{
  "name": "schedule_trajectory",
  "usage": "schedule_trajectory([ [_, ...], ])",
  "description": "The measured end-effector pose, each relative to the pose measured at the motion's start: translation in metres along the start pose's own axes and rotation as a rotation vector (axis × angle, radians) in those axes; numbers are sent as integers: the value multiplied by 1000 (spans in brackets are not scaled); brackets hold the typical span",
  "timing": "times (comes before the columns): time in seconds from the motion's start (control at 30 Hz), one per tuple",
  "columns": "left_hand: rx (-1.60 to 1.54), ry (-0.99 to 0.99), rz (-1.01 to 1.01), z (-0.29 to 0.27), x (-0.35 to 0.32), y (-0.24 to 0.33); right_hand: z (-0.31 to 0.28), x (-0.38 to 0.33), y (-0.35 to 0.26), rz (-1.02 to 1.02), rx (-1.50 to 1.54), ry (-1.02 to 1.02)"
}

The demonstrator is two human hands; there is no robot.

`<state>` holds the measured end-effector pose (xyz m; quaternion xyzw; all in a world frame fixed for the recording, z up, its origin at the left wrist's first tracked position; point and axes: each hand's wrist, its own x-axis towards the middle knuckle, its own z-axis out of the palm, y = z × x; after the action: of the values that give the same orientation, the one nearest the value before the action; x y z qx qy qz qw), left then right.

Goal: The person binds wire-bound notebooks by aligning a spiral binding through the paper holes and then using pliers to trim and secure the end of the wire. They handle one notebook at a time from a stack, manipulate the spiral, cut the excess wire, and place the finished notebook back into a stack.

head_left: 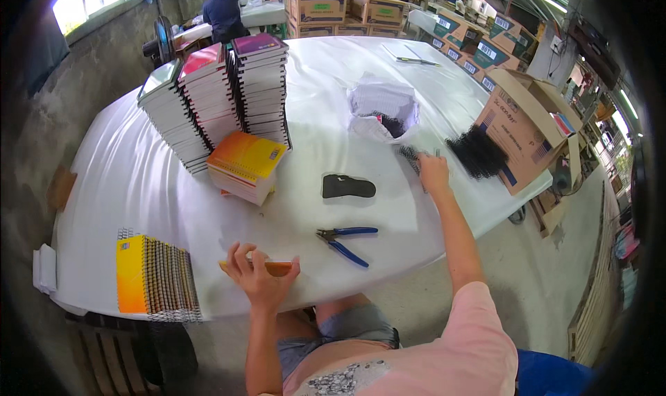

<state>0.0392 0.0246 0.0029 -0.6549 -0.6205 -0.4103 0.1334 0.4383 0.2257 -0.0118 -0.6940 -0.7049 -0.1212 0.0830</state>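
Left hand [260, 274] fingers clamped on orange notebook [277, 267] at counter [125, 181] edge, could slip off; right hand [433, 172] fingers seemingly pinching black coils [411, 157].

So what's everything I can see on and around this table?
table: one, white cover, fills the middle
notebook stacks: three tall, mixed covers, far left of table
orange notebooks: one short pile, in front of the tall stacks
bound notebooks: one row, yellow-orange with wire spines, near left edge
pliers: one, blue handles, near edge, middle
black pad: one, flat, table centre
bag: one, white, open, far middle
black coils: one heap, by the open box
open box: one, brown cardboard, right edge
left hand: holds an orange notebook at the near edge
right hand: stretched out, fingers at a black coil
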Motion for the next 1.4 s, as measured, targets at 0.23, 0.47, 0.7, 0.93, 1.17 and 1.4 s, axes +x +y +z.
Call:
schedule_trajectory([
  [0.23, 77, -20, -48, -9, 3, 3, -39, -5, -23, -59, 249, 204],
  [0.47, 114, -12, -49, 0, -5, -2, -115, -59, -138, -240, 893, -182],
  [0.7, 104, 59, -56, 4, -9, -6, -112, -117, -220, -435, 1164, -492],
  [0.93, 80, 63, -68, 5, -10, -5, -100, -123, -239, -490, 1280, -281],
  [1.17, 70, 32, -58, -1, -6, -7, -94, -115, -233, -450, 1466, -566],
  [1.4, 79, 10, -63, 0, -6, -9, -105, -112, -231, -346, 1464, -943],
])
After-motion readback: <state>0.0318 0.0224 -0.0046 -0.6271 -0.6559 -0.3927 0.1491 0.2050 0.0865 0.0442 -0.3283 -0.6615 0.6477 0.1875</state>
